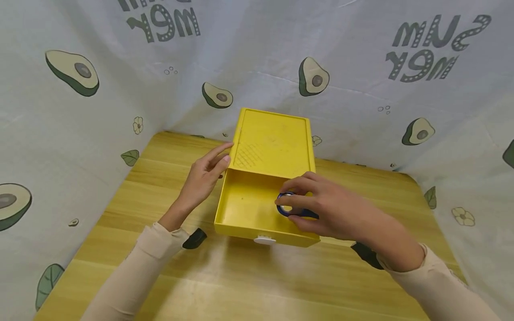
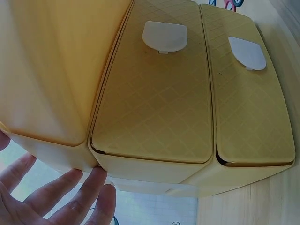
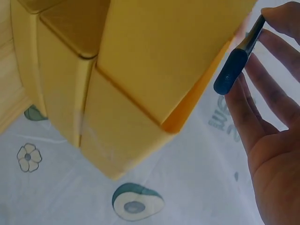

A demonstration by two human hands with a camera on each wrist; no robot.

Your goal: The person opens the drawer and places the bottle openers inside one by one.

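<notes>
A yellow drawer cabinet (image 1: 275, 142) stands on the wooden table, its top drawer (image 1: 249, 200) pulled out towards me. Over the right part of that drawer, my right hand (image 1: 333, 205) pinches a small blue magnifying glass (image 1: 307, 213) between thumb and fingers. Seen edge-on in the right wrist view, the magnifying glass (image 3: 232, 70) is held beside the drawer's raised wall. My left hand (image 1: 202, 178) rests its fingertips against the cabinet's left side, near the top edge. In the left wrist view its fingers (image 2: 79, 199) spread along that side.
Below the pulled-out drawer are two shut drawers with white tabs, one tab (image 2: 165, 35) in the middle. Pink and blue loops (image 2: 229, 4) show at that view's top edge. An avocado-print cloth (image 1: 257, 53) hangs behind the wooden table (image 1: 241, 285).
</notes>
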